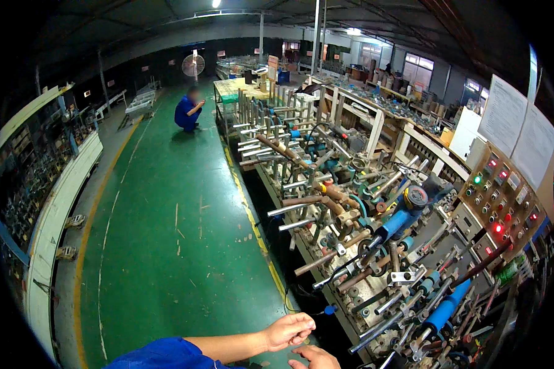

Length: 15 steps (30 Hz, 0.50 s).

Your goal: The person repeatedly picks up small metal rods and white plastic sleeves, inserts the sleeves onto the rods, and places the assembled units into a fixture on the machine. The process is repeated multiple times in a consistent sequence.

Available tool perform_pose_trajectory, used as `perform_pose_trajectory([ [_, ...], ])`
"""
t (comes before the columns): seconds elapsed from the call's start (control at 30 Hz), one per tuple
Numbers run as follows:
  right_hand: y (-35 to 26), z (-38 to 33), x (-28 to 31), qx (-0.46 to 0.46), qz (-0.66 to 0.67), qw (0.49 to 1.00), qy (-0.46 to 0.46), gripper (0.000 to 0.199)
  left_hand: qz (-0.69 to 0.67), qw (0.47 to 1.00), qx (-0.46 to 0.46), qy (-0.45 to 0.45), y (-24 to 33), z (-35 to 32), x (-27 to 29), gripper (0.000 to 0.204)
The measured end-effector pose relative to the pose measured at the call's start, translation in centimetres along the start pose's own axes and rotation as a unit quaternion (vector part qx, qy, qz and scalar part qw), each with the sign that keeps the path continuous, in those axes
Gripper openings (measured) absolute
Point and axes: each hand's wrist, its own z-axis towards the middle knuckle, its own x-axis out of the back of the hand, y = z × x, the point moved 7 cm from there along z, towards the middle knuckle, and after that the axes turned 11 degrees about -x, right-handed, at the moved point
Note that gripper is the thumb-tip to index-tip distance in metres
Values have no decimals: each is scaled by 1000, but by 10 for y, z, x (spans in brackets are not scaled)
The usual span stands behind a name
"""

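My left hand (289, 331) reaches in from the lower edge, with a blue sleeve (166, 355) on its forearm. Its fingers are curled in and the fingertips are pressed together; whatever may be between them is too small to make out. Just below it, my right hand (319, 357) is cut off by the lower edge. The thumb and forefinger of that hand are a little apart, and nothing shows between them. Both hands are close together beside a long machine bed (351, 307) crowded with metal rods, rollers and clamps, and neither touches it.
A blue tool with a round yellow-rimmed end (416, 197) and a blue cylinder (446, 307) sit among the rods. Rod ends jut toward the green walkway (184, 258). A control panel (501, 197) with lit buttons stands right. Farther ahead, a person in blue (188, 112) crouches.
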Motion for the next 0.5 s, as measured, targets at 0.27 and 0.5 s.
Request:
perform_pose_trajectory([
  [0.27, -4, 11, 24, -165, 224, 960, 7, 22, 138, 986, -13, -89, -1, -4, -8, 19],
  [0.5, 21, 10, 15, -200, 253, 946, 21, 33, 430, 892, -66, -121, 16, -2, -14, 22],
])
